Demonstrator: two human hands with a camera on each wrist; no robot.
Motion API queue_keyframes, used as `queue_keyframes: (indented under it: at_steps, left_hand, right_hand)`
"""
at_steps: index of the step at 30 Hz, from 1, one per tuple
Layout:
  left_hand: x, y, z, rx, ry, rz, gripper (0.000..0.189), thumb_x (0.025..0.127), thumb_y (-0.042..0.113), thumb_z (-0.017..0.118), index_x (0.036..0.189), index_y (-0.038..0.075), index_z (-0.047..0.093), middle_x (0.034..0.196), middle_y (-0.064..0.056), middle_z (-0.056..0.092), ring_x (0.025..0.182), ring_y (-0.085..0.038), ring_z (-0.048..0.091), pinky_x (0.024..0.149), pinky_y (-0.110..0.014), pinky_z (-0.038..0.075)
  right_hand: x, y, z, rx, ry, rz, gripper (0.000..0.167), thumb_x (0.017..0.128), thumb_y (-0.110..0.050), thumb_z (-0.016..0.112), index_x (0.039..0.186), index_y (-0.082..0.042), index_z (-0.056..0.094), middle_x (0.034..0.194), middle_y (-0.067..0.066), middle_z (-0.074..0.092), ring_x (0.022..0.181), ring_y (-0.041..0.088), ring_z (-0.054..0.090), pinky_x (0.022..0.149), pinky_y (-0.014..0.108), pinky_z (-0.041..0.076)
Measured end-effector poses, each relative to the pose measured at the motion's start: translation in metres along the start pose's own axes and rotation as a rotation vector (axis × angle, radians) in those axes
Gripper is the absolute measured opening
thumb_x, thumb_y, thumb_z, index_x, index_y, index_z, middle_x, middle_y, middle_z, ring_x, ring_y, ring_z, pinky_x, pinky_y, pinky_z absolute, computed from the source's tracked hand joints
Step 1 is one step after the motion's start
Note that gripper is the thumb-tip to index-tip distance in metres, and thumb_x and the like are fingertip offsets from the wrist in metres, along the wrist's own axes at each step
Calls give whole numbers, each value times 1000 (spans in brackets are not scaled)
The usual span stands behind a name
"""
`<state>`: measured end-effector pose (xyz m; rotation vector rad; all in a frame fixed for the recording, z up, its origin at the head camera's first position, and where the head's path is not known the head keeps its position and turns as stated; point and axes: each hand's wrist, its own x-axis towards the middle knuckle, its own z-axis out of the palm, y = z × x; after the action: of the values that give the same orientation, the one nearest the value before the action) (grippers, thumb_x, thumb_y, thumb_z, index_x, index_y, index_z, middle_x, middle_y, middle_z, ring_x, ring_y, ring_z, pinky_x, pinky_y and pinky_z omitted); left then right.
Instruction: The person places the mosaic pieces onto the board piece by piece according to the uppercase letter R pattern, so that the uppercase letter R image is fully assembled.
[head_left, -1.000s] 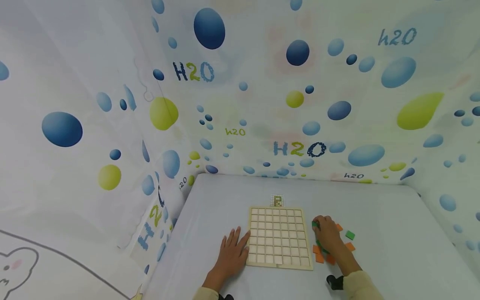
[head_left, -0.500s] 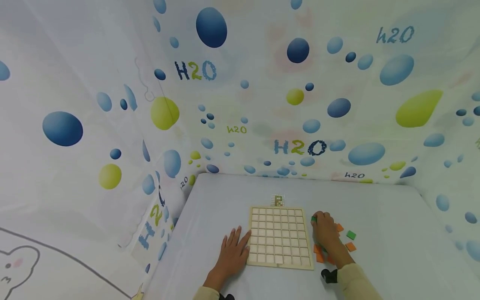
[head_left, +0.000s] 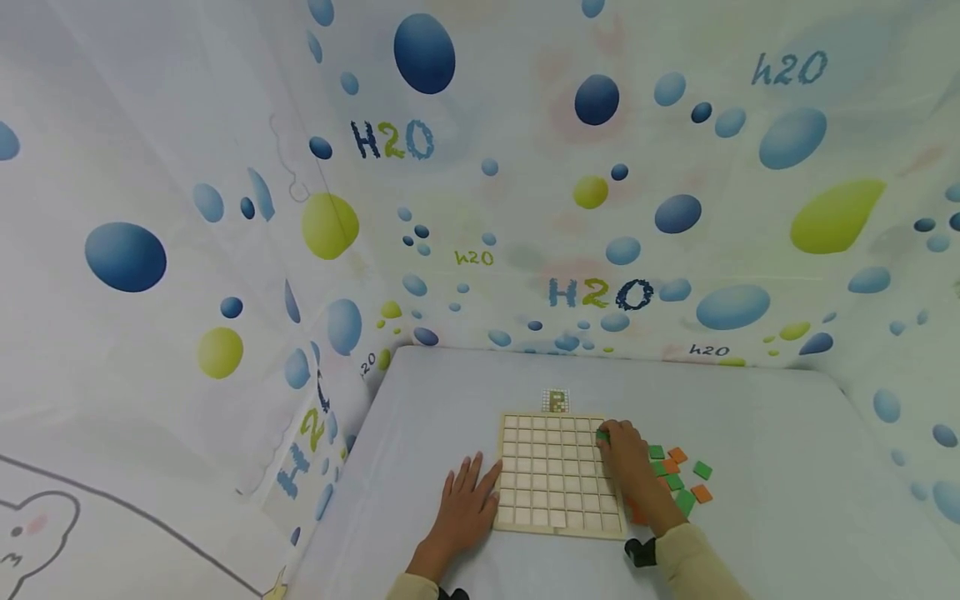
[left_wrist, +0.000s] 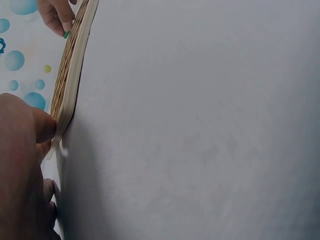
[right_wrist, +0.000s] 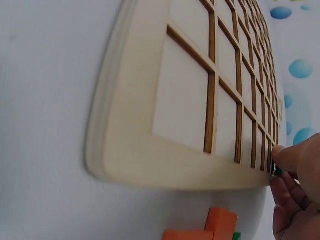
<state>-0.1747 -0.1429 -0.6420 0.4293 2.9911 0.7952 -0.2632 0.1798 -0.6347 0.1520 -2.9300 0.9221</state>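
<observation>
A square wooden grid board [head_left: 555, 473] lies on the table, its compartments bare. My right hand [head_left: 628, 457] is over the board's right edge near the far corner, pinching a green square tile [head_left: 602, 434] between thumb and fingers; in the right wrist view the tile [right_wrist: 278, 171] shows small beside the rim. My left hand [head_left: 467, 502] lies flat with fingers spread, its thumb and index finger at the board's left edge. In the left wrist view the left thumb [left_wrist: 44, 125] touches the board's side [left_wrist: 75, 75].
Several green tiles [head_left: 702, 470] and orange tiles [head_left: 701, 494] lie scattered right of the board, some hidden under my right forearm. A small printed pattern card [head_left: 556, 401] lies just beyond the board's far edge. Bubble-printed curtains [head_left: 480, 217] surround the table [head_left: 780, 450].
My right hand has moved left from the tile pile to the board's right edge, carrying the green tile and uncovering more tiles. My left hand has stayed in place.
</observation>
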Motion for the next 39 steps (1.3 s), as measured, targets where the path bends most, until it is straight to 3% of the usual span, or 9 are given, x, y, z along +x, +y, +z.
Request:
queue_keyframes:
  at_steps: [7,14,25,39]
  left_hand:
    - [1,1,-2,5,-11,-12,50,110,26,44,160,19,48,169,-23,33,157,-49,27,121,-73,19]
    - [1,3,-1,-23,29,11,49,109,23,47,158,15,50,167,-26,35,154,-52,29,119,-75,19]
    - [2,1,-2,5,-18,-14,51,110,26,44,160,18,48,170,-23,32,157,-48,27,121,-73,19]
    - [1,1,-2,-6,-19,-11,50,110,27,43,160,19,48,170,-23,32,157,-49,27,121,-74,18]
  right_hand:
    - [2,-12,4,19,20,-31,26,101,-10,70,125,1,67,118,23,64,109,44,63,86,65,49]
    - [5,-19,5,32,-6,-21,27,102,-11,69,126,1,67,118,23,65,108,42,63,87,64,51]
    - [4,-23,8,64,8,-40,21,99,-10,73,118,-1,71,110,18,66,97,37,66,79,61,51]
    - [3,-25,9,71,4,-31,8,98,-12,74,105,-8,71,104,10,66,95,31,64,83,62,47]
